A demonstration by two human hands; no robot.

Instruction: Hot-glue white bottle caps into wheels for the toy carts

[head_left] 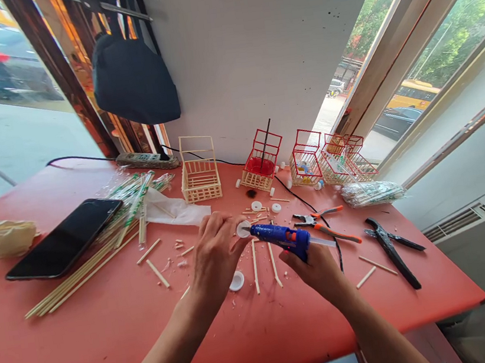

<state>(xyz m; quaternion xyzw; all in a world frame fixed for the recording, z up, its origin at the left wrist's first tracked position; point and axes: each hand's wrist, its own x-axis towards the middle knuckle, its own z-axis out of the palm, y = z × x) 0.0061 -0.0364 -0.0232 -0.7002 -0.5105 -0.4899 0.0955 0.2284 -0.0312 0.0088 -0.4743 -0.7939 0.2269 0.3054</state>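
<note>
My left hand (215,247) pinches a small white bottle cap (243,229) above the middle of the table. In my right hand (316,267) is a blue hot glue gun (279,237), its nozzle pointing left at the cap; whether the tip touches it I cannot tell. A clear glue stick (323,242) sticks out of the gun's rear. Below my hands lie another white cap (236,281) and two cut wooden sticks (256,269). Two more white caps (256,206) rest just beyond the gun.
At the back stand a plain stick basket (201,181) and several red-trimmed ones (262,167). Orange-handled pliers (334,232) and black cutters (392,251) lie right. A phone (66,237), bundled sticks (87,261) and crumpled paper (8,236) lie left. A black cord (303,200) crosses the table.
</note>
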